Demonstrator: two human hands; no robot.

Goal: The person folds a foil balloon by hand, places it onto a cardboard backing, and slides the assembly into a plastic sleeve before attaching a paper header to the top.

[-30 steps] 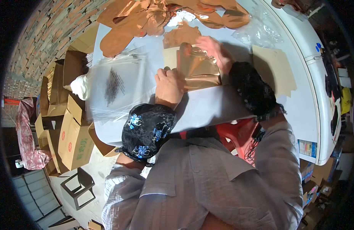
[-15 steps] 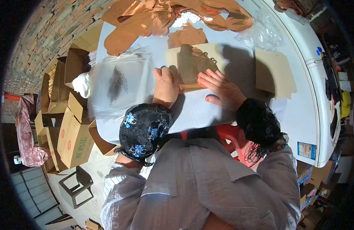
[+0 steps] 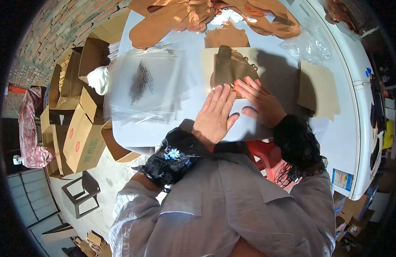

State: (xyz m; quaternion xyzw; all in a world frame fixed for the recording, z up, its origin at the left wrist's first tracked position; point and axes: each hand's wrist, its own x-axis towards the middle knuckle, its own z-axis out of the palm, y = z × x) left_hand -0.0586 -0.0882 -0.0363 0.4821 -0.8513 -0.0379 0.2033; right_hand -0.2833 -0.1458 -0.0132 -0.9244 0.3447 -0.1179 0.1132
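Note:
A copper-brown foil sheet [image 3: 232, 64], folded flat and looking like an uninflated foil balloon, lies on a beige card [image 3: 209, 60] on the table. My left hand [image 3: 214, 113] is open, its flat fingers resting on the near edge of the foil. Beside it my right hand [image 3: 263, 103] is open too, fingertips pressed on the foil's near right part. The two hands almost meet at the fingertips. Just beyond the card lies another flat copper foil piece [image 3: 226, 36]. To the left is a stack of clear plastic bags [image 3: 163, 85] with a dark scribbled patch.
Several copper foil shapes [image 3: 159, 30] are heaped along the far side, near a white bundle [image 3: 226, 17]. Crumpled clear plastic [image 3: 311, 47] and another beige card [image 3: 320, 92] lie right. Cardboard boxes [image 3: 84, 137] and a dark stool [image 3: 82, 192] stand on the left floor.
My left hand has gone from curled at the card's left edge to flat on the foil's near edge. My right hand stays on the foil. The whole view has shifted slightly.

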